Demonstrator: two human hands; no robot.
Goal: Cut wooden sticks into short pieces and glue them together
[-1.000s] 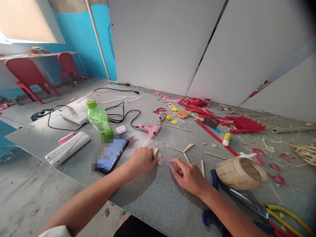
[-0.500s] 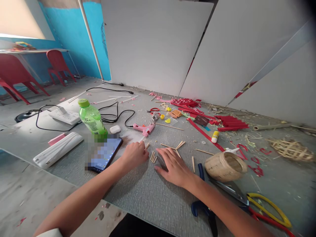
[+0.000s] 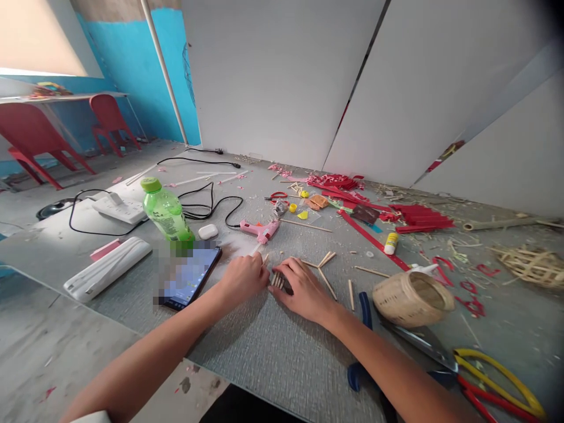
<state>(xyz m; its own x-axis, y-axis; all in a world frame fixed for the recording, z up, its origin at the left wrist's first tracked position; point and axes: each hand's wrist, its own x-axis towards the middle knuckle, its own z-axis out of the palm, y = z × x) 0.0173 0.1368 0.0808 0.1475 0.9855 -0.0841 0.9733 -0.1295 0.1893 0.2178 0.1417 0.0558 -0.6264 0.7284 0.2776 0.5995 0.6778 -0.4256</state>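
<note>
Grey and strewn with scraps, the table (image 3: pixel 259 361) ran back to tall pale panels (image 3: pixel 273 88), which rose at twelve o'clock from a small row of short sticks (image 3: pixel 277 279) near its front edge. Fingers and thumb of the right hand (image 3: pixel 304 294) were closed about that row, probably to keep the pieces together and level, while the left hand (image 3: pixel 244 276), just beside it at nine, was curled tight around one stick (image 3: pixel 265 258) whose tip jutted out, seemingly to keep it apart from the rest. Between two and three, sticks met in a three-armed figure (image 3: pixel 319 268), laid flat, perhaps to leave its joint undisturbed. A pink glue gun (image 3: pixel 264 232) lay near eleven with its nozzle toward the hands, likely for a short reach. At nine, a phone (image 3: pixel 196 276) lay screen up, apparently for easy viewing. Counted, the row showed about four sticks, partly covered by the fingers; the figure had three arms, one of them doubled; two loose sticks (image 3: pixel 351 295) lay near it. Farther out were one bamboo jar (image 3: pixel 396 302) at three, one green bottle (image 3: pixel 165 211) at ten and, beyond that, two red chairs (image 3: pixel 104 107).
</note>
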